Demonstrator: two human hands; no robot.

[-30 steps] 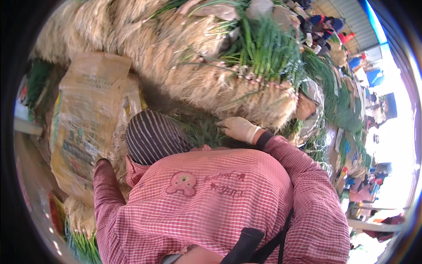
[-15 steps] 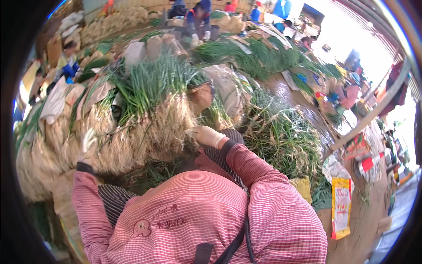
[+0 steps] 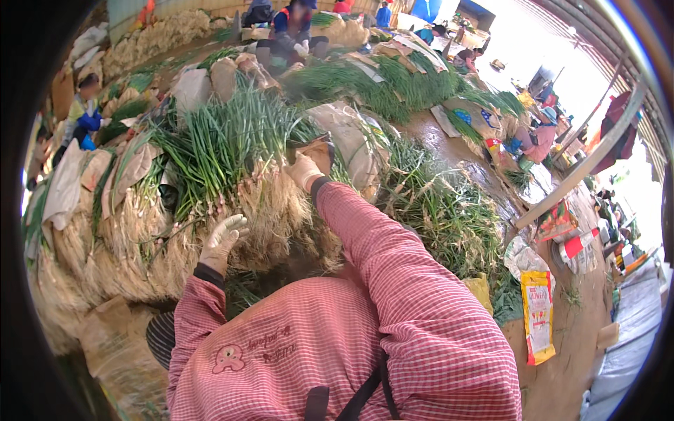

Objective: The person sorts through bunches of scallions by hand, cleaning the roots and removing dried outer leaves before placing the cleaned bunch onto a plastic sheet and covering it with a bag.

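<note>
In front of me stands a thick row of green onions (image 3: 225,147), green tops leaning away and long pale roots (image 3: 267,210) hanging toward me. My left hand (image 3: 223,242), in a pale glove, is raised in front of the roots with its fingers apart and nothing in them. Further out, my gloved right hand (image 3: 303,170) reaches to the right end of the row, against the onions and beside a brown rounded thing (image 3: 321,156). Its fingertips are partly hidden, so their grip does not show.
Loose, tangled greens (image 3: 442,217) are heaped to my right, next to a pale sack (image 3: 347,137). A yellow and red bag (image 3: 538,316) lies on the floor there. A slanting pole (image 3: 583,168) crosses the right side. Several people, one seated ahead (image 3: 291,35), are among more onions.
My right hand has moved up and away from me along the row's right end. My left hand has shifted right, closer to the middle of the roots. The view has shifted slightly.
</note>
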